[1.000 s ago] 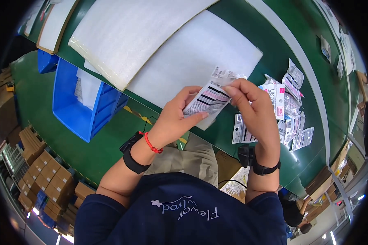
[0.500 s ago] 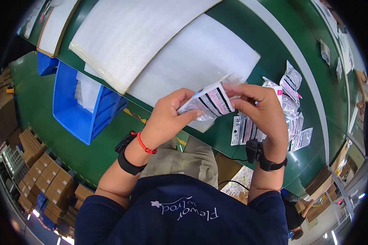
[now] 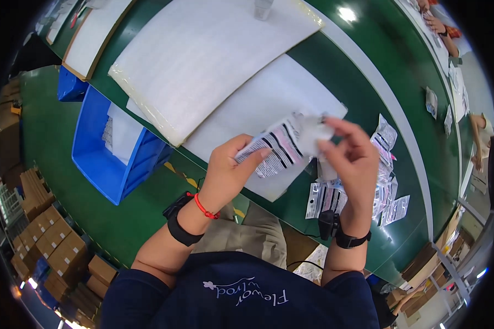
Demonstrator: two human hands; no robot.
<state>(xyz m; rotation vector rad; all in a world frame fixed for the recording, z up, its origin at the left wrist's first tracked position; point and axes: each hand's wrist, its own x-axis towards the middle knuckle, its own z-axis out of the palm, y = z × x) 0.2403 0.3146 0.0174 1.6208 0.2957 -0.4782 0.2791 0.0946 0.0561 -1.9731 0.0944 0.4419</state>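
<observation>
My left hand [image 3: 225,165] grips a small printed plastic pouch [image 3: 271,148] by its near end, thumb on top. The pouch has black and pink stripes on white and is tilted above the white foam sheets. Beside its far end, my right hand [image 3: 355,156] pinches a pale, translucent piece [image 3: 315,134] between thumb and fingers. Motion blurs that piece, and I cannot tell whether it is joined to the pouch. Similar pouches [image 3: 326,198] lie in a loose pile on the table right of and below my right hand.
Large white foam sheets [image 3: 219,60] overlap on the green table [image 3: 362,82]. A clear small packet [image 3: 263,8] lies on the upper sheet. A blue bin [image 3: 101,159] stands left of the table edge. Another person's hands [image 3: 436,24] are at the far right.
My right hand has drawn slightly away from the pouch's end, and the pale piece now shows between its fingers. My left hand still holds the pouch. The view has shifted.
</observation>
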